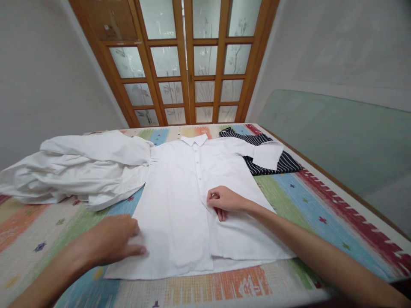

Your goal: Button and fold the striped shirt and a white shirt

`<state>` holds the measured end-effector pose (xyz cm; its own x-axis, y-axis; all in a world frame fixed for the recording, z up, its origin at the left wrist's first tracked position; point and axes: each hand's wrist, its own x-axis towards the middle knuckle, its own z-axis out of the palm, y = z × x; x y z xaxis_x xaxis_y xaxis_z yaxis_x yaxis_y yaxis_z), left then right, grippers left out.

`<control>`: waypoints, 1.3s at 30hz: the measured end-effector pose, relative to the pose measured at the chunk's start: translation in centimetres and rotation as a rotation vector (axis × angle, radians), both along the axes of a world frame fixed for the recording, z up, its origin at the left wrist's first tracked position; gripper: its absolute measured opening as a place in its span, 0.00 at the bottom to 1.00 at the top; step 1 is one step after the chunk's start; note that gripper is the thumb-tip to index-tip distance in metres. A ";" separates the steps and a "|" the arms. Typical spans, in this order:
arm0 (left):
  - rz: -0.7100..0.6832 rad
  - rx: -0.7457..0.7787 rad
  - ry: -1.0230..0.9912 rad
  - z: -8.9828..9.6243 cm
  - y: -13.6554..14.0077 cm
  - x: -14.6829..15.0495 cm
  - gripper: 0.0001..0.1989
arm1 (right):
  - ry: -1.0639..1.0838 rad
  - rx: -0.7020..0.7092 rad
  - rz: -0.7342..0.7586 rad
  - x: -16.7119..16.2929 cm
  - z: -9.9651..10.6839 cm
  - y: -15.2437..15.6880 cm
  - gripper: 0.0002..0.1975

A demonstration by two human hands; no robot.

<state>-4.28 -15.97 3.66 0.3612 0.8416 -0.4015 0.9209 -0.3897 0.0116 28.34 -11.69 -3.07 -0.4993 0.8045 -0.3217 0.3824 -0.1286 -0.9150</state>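
A white short-sleeved button-up shirt [173, 201] lies spread front side up, its collar at the far end and its hem near me. At the middle of the front, my right hand [223, 201] has thumb and forefinger pinched on the edge of the button placket, below the visible buttons. My left hand [118, 239] is over the shirt's lower left edge, thumb apart from the other fingers, slightly blurred. Nothing shows in its grasp. Whether its fingertips touch the cloth I cannot tell.
Crumpled white cloth [86, 167] lies to the left against the shirt. Folded black-and-white striped fabric [285, 162] is partly under the shirt's right sleeve. A colourful patterned cloth [321, 205] covers the table. Wooden glass-paned doors [189, 64] stand beyond, with walls on both sides.
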 end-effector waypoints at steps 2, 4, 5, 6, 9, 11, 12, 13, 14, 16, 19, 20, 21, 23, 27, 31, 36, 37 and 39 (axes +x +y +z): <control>-0.016 0.065 -0.010 -0.2 0.8 1.1 0.23 | -0.033 0.031 0.006 -0.2 0.2 -0.1 0.02; -0.055 0.203 -0.066 -1.1 1.8 2.3 0.23 | -0.068 0.079 0.000 -0.4 0.4 -0.2 0.05; -0.091 0.262 -0.111 -1.8 2.4 2.8 0.23 | -0.087 0.107 -0.002 -0.5 0.5 -0.2 0.05; -0.134 0.305 -0.158 -2.6 2.9 3.3 0.23 | -0.105 0.134 -0.001 -0.5 0.6 -0.2 0.06; -0.296 0.391 -0.289 -5.3 4.3 4.1 0.26 | -0.140 0.165 0.030 -0.6 0.6 -0.1 0.02; -0.373 0.393 -0.316 -7.0 4.9 4.3 0.29 | -0.145 0.146 0.047 -0.5 0.4 0.1 0.02; -0.379 0.393 -0.314 -7.7 5.1 4.3 0.30 | -0.138 0.129 0.046 -0.5 0.3 0.3 0.03; -0.374 0.391 -0.308 -8.4 5.2 4.3 0.31 | -0.121 0.109 0.043 -0.4 0.1 0.4 0.04; -0.363 0.392 -0.302 -8.8 5.3 4.2 0.31 | -0.096 0.085 0.039 -0.3 -0.1 0.5 0.05; -0.356 0.395 -0.297 -9.4 5.1 3.9 0.32 | -0.036 0.034 0.034 -0.1 -0.5 0.6 0.09; -0.380 0.384 -0.289 -9.4 4.6 3.1 0.33 | 0.022 -0.010 0.030 0.0 -0.5 0.6 0.13; -0.381 0.372 -0.280 -9.2 4.4 2.8 0.34 | 0.030 -0.013 0.028 0.1 -0.5 0.6 0.14; -0.376 0.352 -0.266 -8.9 4.2 2.5 0.35 | 0.035 -0.016 0.027 0.1 -0.4 0.6 0.14; -0.347 0.287 -0.220 -8.0 3.8 1.8 0.42 | 0.041 -0.027 0.027 0.0 -0.2 0.6 0.14; -0.261 0.087 -0.085 -5.2 3.3 0.5 0.60 | 0.051 -0.038 0.032 0.0 -0.1 0.6 0.14; -0.175 -0.004 -0.072 -1.8 3.4 0.8 0.39 | 0.060 -0.040 0.028 0.1 -0.2 0.6 0.13; -0.253 0.095 -0.328 -0.5 3.6 5.0 0.17 | 0.069 -0.010 0.000 0.1 -0.4 0.4 0.12; -0.284 0.116 -0.360 -0.9 3.7 6.0 0.16 | 0.073 -0.010 0.000 0.1 -0.5 0.4 0.12; -0.333 0.153 -0.428 -2.3 4.0 7.9 0.13 | 0.084 -0.015 0.006 0.1 -0.7 0.4 0.12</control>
<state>3.58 -11.97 1.36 0.7210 0.6916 -0.0433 0.6736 -0.6848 0.2781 28.47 -11.25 -3.75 -0.5296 0.7969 -0.2906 0.3056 -0.1403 -0.9418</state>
